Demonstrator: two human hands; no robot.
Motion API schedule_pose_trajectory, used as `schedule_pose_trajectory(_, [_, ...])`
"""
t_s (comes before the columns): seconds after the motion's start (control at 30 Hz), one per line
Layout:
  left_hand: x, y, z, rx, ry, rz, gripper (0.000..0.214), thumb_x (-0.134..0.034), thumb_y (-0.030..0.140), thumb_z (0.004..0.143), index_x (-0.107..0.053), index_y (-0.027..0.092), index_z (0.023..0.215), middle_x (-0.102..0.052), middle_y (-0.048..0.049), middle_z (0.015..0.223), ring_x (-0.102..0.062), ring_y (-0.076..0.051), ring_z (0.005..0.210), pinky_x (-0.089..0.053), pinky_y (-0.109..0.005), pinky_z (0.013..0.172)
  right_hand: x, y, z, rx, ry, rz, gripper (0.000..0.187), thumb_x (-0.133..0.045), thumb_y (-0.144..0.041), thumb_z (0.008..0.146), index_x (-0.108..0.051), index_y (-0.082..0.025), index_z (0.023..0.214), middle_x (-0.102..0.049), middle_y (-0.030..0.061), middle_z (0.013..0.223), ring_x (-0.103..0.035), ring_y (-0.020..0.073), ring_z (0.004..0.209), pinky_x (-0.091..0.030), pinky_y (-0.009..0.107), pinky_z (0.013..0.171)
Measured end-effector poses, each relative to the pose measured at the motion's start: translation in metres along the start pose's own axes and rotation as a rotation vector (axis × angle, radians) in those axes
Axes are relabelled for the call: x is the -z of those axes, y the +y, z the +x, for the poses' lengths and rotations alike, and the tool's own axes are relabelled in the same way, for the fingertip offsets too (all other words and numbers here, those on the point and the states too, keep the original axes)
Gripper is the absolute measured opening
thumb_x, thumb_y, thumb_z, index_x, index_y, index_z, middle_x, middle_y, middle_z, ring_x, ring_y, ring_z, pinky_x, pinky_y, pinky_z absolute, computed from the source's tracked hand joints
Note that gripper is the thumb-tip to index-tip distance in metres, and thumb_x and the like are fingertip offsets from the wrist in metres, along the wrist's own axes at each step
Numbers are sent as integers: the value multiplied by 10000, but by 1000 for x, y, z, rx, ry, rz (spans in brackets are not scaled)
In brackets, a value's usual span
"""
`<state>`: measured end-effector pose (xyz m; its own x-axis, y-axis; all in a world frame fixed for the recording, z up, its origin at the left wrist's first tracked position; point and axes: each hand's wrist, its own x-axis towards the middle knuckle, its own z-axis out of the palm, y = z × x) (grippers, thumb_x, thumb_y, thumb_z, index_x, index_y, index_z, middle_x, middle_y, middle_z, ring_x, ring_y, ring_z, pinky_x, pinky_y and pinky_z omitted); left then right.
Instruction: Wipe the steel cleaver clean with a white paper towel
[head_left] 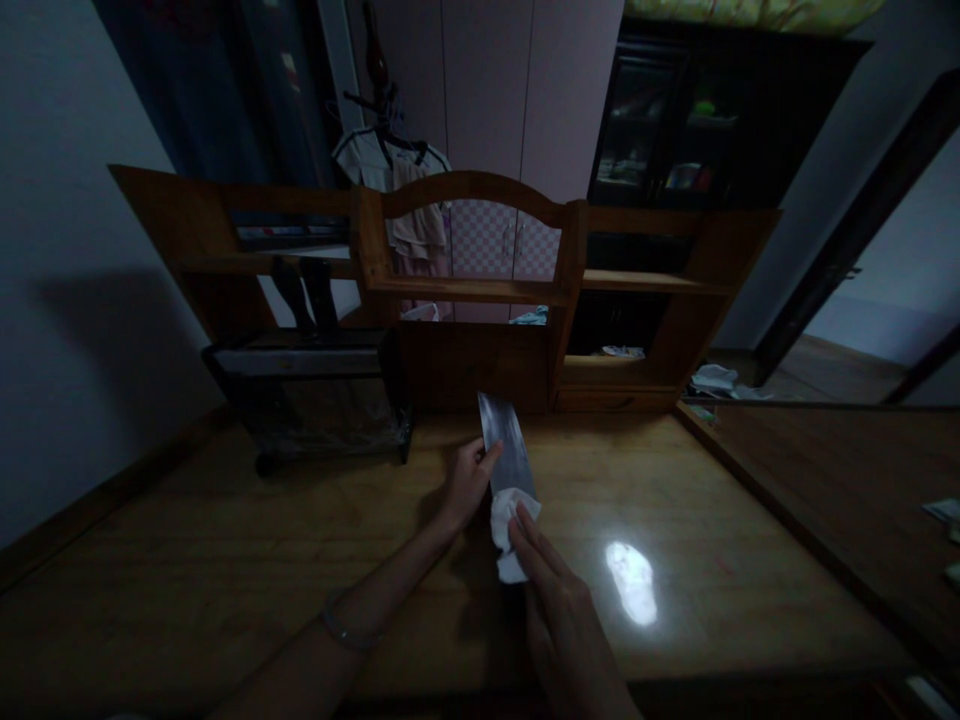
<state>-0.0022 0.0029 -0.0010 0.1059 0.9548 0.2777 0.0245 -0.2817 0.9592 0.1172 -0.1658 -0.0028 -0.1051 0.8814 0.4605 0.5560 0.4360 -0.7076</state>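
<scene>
Dim light fills a room with a pale pink wardrobe (487, 90), a dark cabinet (675, 130) with glass panes, and a blue curtain (232, 90) at the left. Clothes (412, 210) hang on a stand in front of the wardrobe. Nearer, a wooden shelf unit (472, 187) with an arched middle stands along the far edge of a yellowish wooden worktop (300, 570), a small drawer (615, 401) low on its right side. At the left of the worktop, against the shelf unit, sits a dark knife holder (322, 400) with two black handles (320, 295) sticking up out of it.

Near the middle of the worktop, a broad grey metal blade (514, 450) is in the person's hands, tilted, its far end pointing toward the shelf unit. The left hand (466, 487) grips its left edge, thumb lying on the upper face and fingers closed narrowly on the metal. The right hand (553, 575) presses a crumpled white wipe (511, 530) against the near part of the blade, its fingers extended close together; whether they also grip a handle is hidden. A bracelet (345, 632) circles the left wrist. Right of the hands, a bright reflection (631, 582) shines on the worktop.
</scene>
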Motion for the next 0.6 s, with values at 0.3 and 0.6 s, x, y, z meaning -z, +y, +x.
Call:
schedule_pose_trajectory(0.3, [-1,0,0,35,4,-55,379,-605,502,783,-641,129,724,-576,4,650,-499,-142,616,-345,-226,562,25,15,-5,-234,272,98,451,-399,-184,929,-537,-307,1341,-447,10,1464,-396,228,1365,-331,491,1123])
schedule_pose_trajectory(0.6, [-1,3,2,111,-10,-183,415,-683,530,722,-634,119,690,-572,9,636,-490,-123,593,-340,-223,554,47,27,-9,-312,347,227,396,-416,-296,930,-598,-291,1281,-486,15,1437,-394,243,1368,-293,516,1136])
